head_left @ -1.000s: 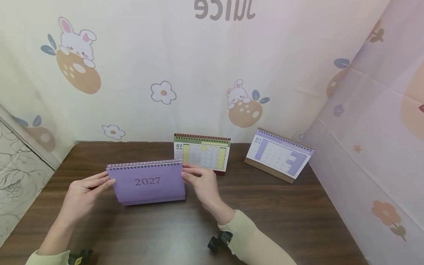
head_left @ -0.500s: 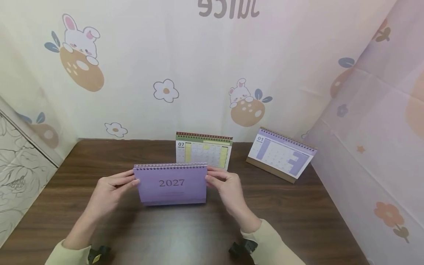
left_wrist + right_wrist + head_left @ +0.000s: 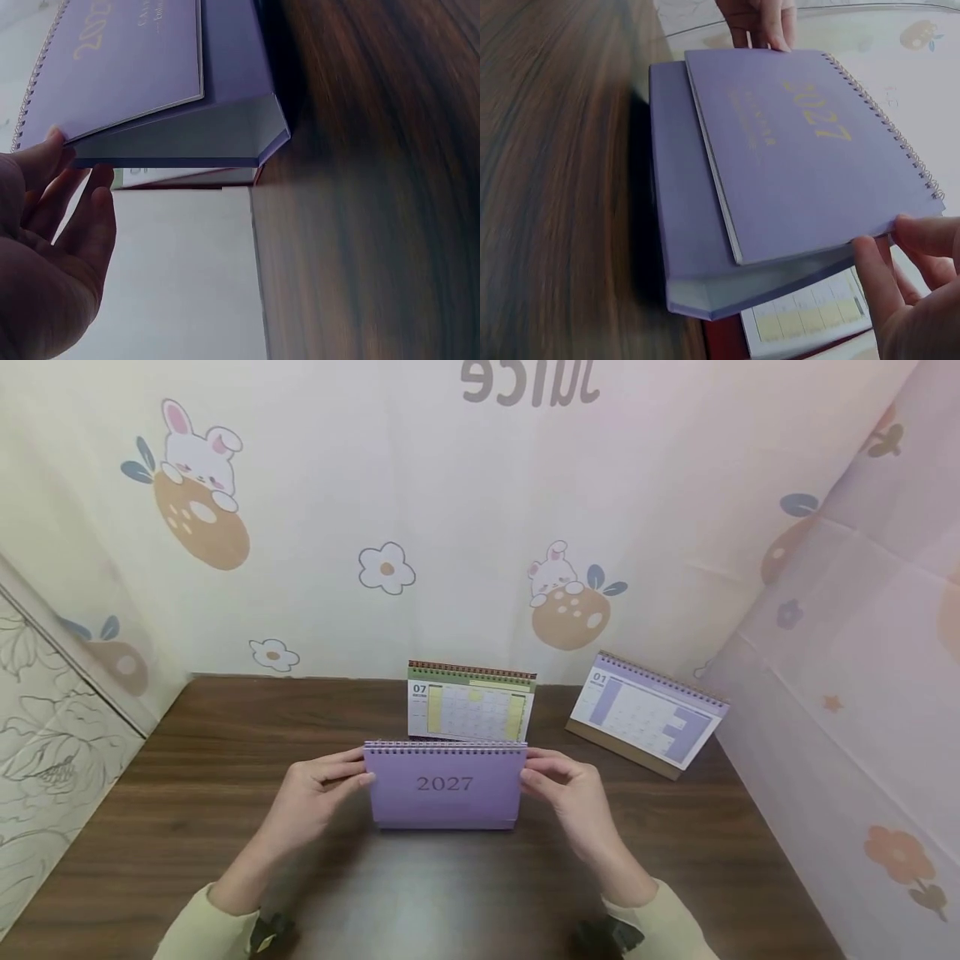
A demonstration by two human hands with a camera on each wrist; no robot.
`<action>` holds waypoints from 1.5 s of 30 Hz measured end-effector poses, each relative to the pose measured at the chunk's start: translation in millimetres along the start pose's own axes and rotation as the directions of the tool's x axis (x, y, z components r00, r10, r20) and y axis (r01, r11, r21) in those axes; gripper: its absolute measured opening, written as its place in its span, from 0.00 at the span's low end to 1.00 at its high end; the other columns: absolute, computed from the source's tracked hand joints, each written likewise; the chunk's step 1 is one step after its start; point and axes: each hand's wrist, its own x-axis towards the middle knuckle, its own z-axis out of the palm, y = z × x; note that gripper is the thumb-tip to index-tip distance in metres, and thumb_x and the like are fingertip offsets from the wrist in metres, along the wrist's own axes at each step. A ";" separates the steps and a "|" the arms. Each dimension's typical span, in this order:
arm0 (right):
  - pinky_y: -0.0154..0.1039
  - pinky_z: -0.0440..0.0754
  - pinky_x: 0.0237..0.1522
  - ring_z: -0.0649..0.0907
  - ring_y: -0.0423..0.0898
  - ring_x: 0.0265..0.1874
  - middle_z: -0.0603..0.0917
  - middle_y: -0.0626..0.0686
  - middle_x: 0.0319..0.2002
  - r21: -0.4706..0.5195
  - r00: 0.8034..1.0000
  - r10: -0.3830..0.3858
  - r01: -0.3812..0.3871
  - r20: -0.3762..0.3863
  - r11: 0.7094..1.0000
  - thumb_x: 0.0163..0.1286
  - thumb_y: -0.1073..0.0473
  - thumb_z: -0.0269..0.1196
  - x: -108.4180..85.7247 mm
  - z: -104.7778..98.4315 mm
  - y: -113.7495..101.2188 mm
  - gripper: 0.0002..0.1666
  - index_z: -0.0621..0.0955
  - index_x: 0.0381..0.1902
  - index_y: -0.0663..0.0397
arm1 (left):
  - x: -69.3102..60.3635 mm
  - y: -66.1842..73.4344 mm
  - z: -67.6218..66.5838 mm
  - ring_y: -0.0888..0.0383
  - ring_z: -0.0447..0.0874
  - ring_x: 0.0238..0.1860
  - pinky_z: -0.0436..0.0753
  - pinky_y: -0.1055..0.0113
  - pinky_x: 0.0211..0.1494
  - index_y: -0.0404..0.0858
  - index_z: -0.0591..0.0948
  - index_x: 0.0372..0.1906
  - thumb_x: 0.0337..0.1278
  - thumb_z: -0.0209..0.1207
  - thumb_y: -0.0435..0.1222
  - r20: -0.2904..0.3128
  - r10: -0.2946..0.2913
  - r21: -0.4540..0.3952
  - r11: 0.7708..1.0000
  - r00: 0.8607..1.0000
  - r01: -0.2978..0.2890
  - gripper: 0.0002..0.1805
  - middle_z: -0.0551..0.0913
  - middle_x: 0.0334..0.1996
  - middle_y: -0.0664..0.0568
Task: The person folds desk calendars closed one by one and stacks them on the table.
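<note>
A purple spiral-bound desk calendar marked 2027 stands propped on the table between both hands. My left hand pinches its upper left edge, thumb on the front cover and fingers behind. At the opposite upper edge my right hand grips it the same way. In the left wrist view the hollow triangular stand shows open at the side, with the thumb near the rings. The right wrist view shows the front cover and the right fingertips at its edge.
Right behind the purple calendar stands a green-and-yellow calendar showing 07, its lower part hidden. Farther right, a lilac calendar showing 01 stands angled on the brown wooden table. A printed curtain hangs along the back.
Both hands have moved the purple calendar to the right, so it now stands in front of the green-and-yellow one and squarer to the view. The head view has shifted slightly.
</note>
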 end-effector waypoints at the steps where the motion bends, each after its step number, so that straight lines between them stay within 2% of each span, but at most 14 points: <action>1: 0.44 0.84 0.46 0.85 0.49 0.48 0.81 0.63 0.54 -0.015 1.000 -0.008 0.008 0.006 1.000 0.62 0.73 0.68 -1.8 -4.2 0.4 0.09 0.85 0.40 0.76 | 0.6 0.6 2.6 0.54 0.83 0.54 0.81 0.72 0.48 0.35 0.89 0.43 0.56 0.69 0.30 0.009 0.013 -0.001 1.000 1.000 -0.013 0.10 0.84 0.54 0.46; 5: 0.43 0.84 0.46 0.85 0.48 0.49 0.83 0.60 0.53 -0.119 0.999 -0.045 0.048 0.028 0.992 0.62 0.70 0.69 -5.6 -19.0 5.1 0.07 0.86 0.38 0.71 | 1.8 -0.9 11.4 0.54 0.83 0.54 0.82 0.67 0.50 0.38 0.90 0.42 0.56 0.70 0.32 0.045 0.040 0.009 0.999 0.998 -0.040 0.09 0.85 0.53 0.48; 11: 0.36 0.82 0.48 0.82 0.47 0.53 0.84 0.55 0.53 -0.292 0.995 -0.071 0.090 0.076 0.952 0.63 0.64 0.71 -7.0 -30.1 14.1 0.07 0.88 0.39 0.60 | -1.0 -5.1 15.3 0.53 0.84 0.54 0.83 0.62 0.50 0.42 0.91 0.39 0.55 0.71 0.35 0.078 0.013 0.065 0.998 0.997 -0.019 0.07 0.85 0.53 0.50; 16: 0.36 0.80 0.52 0.81 0.49 0.55 0.84 0.52 0.53 -0.340 0.989 -0.109 0.137 0.100 0.930 0.62 0.62 0.72 -6.6 -36.3 20.0 0.06 0.88 0.38 0.57 | -1.0 -9.4 16.7 0.54 0.83 0.55 0.83 0.63 0.50 0.46 0.91 0.37 0.53 0.72 0.36 0.105 0.038 0.143 0.988 0.994 -0.053 0.06 0.85 0.54 0.51; 23: 0.35 0.78 0.55 0.80 0.50 0.58 0.83 0.50 0.56 -0.430 0.971 -0.159 0.223 0.180 0.875 0.62 0.60 0.72 -8.3 -39.6 26.8 0.07 0.89 0.39 0.50 | 0.9 -15.9 15.7 0.54 0.83 0.56 0.81 0.56 0.55 0.49 0.91 0.34 0.48 0.75 0.35 0.148 0.084 0.237 0.964 0.986 -0.117 0.07 0.84 0.55 0.51; 26: 0.35 0.78 0.54 0.79 0.51 0.58 0.82 0.51 0.57 -0.434 0.965 -0.162 0.238 0.206 0.869 0.60 0.62 0.74 -8.0 -40.3 30.8 0.08 0.89 0.38 0.50 | 1.8 -17.6 14.2 0.54 0.83 0.55 0.80 0.54 0.56 0.51 0.90 0.32 0.46 0.76 0.35 0.165 0.101 0.268 0.953 0.981 -0.143 0.08 0.84 0.55 0.51; 29: 0.39 0.78 0.55 0.80 0.52 0.59 0.82 0.50 0.58 -0.476 0.963 -0.168 0.251 0.211 0.843 0.58 0.61 0.75 -6.8 -40.6 33.9 0.08 0.90 0.36 0.48 | 3.0 -19.1 13.6 0.54 0.83 0.55 0.80 0.53 0.56 0.51 0.90 0.30 0.45 0.76 0.35 0.181 0.114 0.282 0.946 0.977 -0.163 0.07 0.84 0.55 0.51; 33: 0.50 0.75 0.59 0.80 0.54 0.59 0.83 0.51 0.57 -0.551 0.957 -0.180 0.278 0.226 0.787 0.56 0.60 0.76 -3.6 -41.7 37.3 0.07 0.90 0.34 0.45 | 4.8 -22.0 14.3 0.54 0.82 0.56 0.80 0.53 0.56 0.49 0.91 0.30 0.45 0.76 0.36 0.201 0.122 0.289 0.941 0.972 -0.177 0.06 0.84 0.55 0.50; 35: 0.55 0.73 0.61 0.80 0.55 0.59 0.83 0.52 0.57 -0.568 0.953 -0.180 0.290 0.243 0.770 0.56 0.59 0.76 -1.7 -42.8 39.1 0.06 0.90 0.33 0.45 | 5.2 -23.4 14.6 0.53 0.82 0.55 0.80 0.52 0.56 0.49 0.91 0.29 0.45 0.76 0.36 0.209 0.121 0.293 0.939 0.970 -0.181 0.06 0.84 0.54 0.50; 40: 0.58 0.70 0.63 0.79 0.58 0.60 0.83 0.53 0.58 -0.577 0.945 -0.159 0.301 0.285 0.759 0.56 0.60 0.76 0.8 -43.7 42.2 0.06 0.91 0.33 0.44 | 4.0 -25.0 15.0 0.50 0.83 0.55 0.80 0.49 0.55 0.50 0.91 0.29 0.45 0.76 0.37 0.225 0.104 0.314 0.934 0.969 -0.173 0.05 0.84 0.54 0.48; 45: 0.60 0.70 0.63 0.79 0.60 0.60 0.82 0.55 0.59 -0.590 0.945 -0.139 0.295 0.295 0.752 0.56 0.60 0.76 1.0 -42.9 44.3 0.06 0.91 0.33 0.44 | 2.4 -25.4 14.5 0.48 0.82 0.56 0.79 0.49 0.56 0.51 0.91 0.29 0.47 0.75 0.38 0.235 0.081 0.317 0.936 0.969 -0.155 0.04 0.84 0.54 0.47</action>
